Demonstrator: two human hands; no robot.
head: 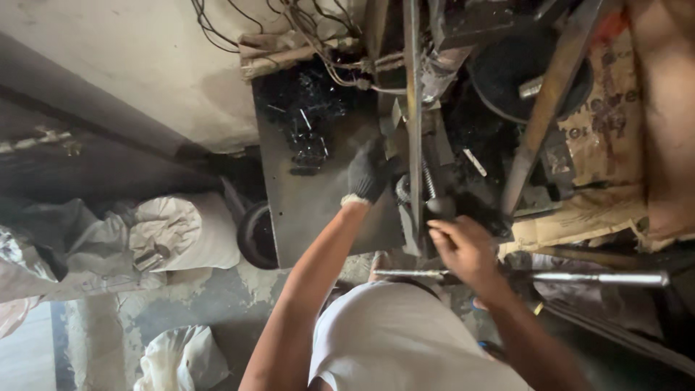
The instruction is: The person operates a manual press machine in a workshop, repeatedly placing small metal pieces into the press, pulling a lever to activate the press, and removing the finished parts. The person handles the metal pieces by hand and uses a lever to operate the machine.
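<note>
In the head view, a thin upright bar (414,123) is seen running from 12 to 6 o'clock down the middle of a dark steel plate (304,210), ending at a coiled spring (427,185) and a dark knob (440,208). The left hand (365,174) (in a dark glove) is pressed against the work just at 9 o'clock of the bar, fingers curled; what it grips cannot be told. The right hand (463,250), bare, is closed around the knob's lower part at 5 o'clock of the bar, so it lies nearer the spring. A long steel rod (579,277) is laid crosswise, from 9 to 3 o'clock, beneath the right wrist.
</note>
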